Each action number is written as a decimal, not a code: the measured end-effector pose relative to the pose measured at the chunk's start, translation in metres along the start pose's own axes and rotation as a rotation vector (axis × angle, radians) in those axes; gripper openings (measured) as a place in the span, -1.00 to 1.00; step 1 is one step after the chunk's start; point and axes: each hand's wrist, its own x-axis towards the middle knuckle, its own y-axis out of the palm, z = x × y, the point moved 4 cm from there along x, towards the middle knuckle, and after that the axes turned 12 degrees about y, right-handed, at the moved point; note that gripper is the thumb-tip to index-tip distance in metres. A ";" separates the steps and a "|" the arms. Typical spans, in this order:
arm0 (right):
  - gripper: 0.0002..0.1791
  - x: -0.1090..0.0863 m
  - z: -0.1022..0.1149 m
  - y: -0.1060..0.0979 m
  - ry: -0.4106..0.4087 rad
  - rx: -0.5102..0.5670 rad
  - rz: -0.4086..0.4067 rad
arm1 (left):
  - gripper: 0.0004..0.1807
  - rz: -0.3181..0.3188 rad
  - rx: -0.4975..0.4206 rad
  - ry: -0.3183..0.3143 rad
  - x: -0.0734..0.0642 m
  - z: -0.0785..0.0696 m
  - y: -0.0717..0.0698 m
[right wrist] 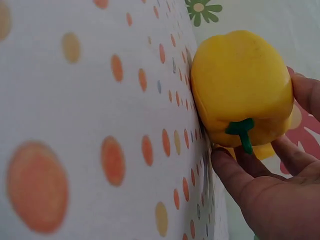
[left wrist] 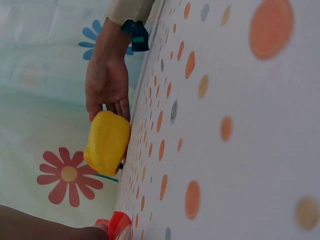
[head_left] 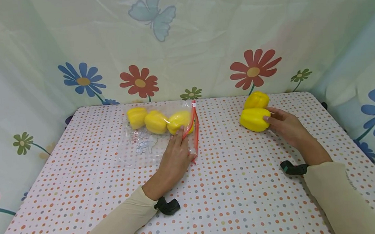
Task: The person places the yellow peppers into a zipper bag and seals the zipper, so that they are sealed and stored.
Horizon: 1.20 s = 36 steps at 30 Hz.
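Observation:
Three yellow bell peppers lie in a row inside a clear zip bag whose red zip edge faces right. My left hand rests on the bag by that edge, its fingers stretched over the plastic toward the nearest pepper and its thumb at the red strip. On the right, my right hand holds a yellow bell pepper between thumb and fingers. The right wrist view shows its green stem turned toward the palm. Another yellow pepper sits just behind the held one.
A white tablecloth with coloured dots covers the table. Behind it hangs a curtain printed with flowers and a butterfly, and similar cloth stands at both sides. Each wrist carries a black strapped camera mount.

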 end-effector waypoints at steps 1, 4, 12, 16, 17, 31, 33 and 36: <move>-0.10 0.001 0.000 0.001 0.000 0.012 0.013 | -0.28 -0.003 -0.001 0.001 0.000 0.000 0.000; -0.09 0.003 -0.002 0.001 0.006 0.004 0.016 | -0.29 -0.013 0.000 0.007 -0.001 0.000 0.000; -0.04 -0.001 0.002 0.004 -0.033 -0.026 -0.010 | -0.31 -0.019 -0.025 0.010 -0.001 0.000 -0.001; 0.00 -0.004 0.005 0.008 -0.050 0.012 0.035 | -0.29 -0.009 -0.017 0.006 -0.001 0.000 -0.001; 0.00 -0.005 0.006 0.010 -0.050 0.014 0.047 | -0.28 -0.008 -0.012 0.007 -0.001 0.000 -0.002; -0.05 -0.007 0.017 0.043 -0.117 -0.046 0.073 | -0.25 -0.016 0.031 0.016 -0.001 -0.001 -0.003; -0.08 -0.008 0.021 0.050 -0.129 -0.021 0.098 | -0.25 -0.017 0.042 0.022 -0.001 -0.002 -0.003; -0.13 -0.011 0.026 0.059 -0.131 0.002 0.134 | -0.25 -0.016 0.056 0.031 -0.001 -0.003 -0.004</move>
